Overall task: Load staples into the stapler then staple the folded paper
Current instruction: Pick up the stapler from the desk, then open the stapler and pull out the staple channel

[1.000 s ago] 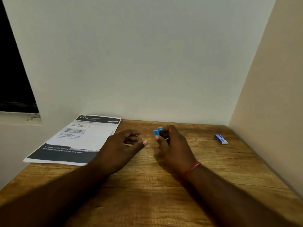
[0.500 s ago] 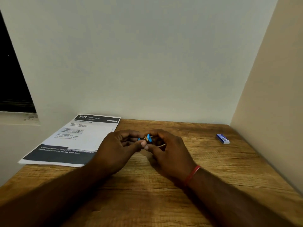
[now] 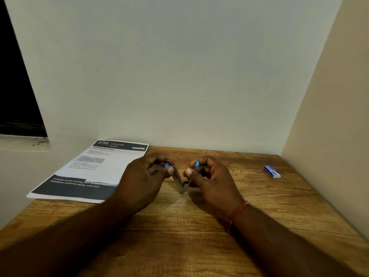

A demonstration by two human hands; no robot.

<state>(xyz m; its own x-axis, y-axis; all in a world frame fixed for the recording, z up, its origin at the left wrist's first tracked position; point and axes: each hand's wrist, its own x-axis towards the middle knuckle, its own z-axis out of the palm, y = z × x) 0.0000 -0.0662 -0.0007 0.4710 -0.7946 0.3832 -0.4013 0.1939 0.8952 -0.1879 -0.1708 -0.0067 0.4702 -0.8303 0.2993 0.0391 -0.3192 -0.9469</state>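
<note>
Wooden desk (image 3: 179, 236): both hands hold the stapler (image 3: 180, 181) hinged open in a V, left hand (image 3: 142, 180) and right hand (image 3: 211, 180) fingers clamped on either arm. Staple box (image 3: 272, 172) lies well right, nearer the right hand.

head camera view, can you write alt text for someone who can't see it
Two bare hands hold a small blue and metal stapler swung open in a V above a wooden table, the left hand gripping one end and the right hand the other. A printed paper lies at the left, and a small blue staple box lies apart at the right.
</note>
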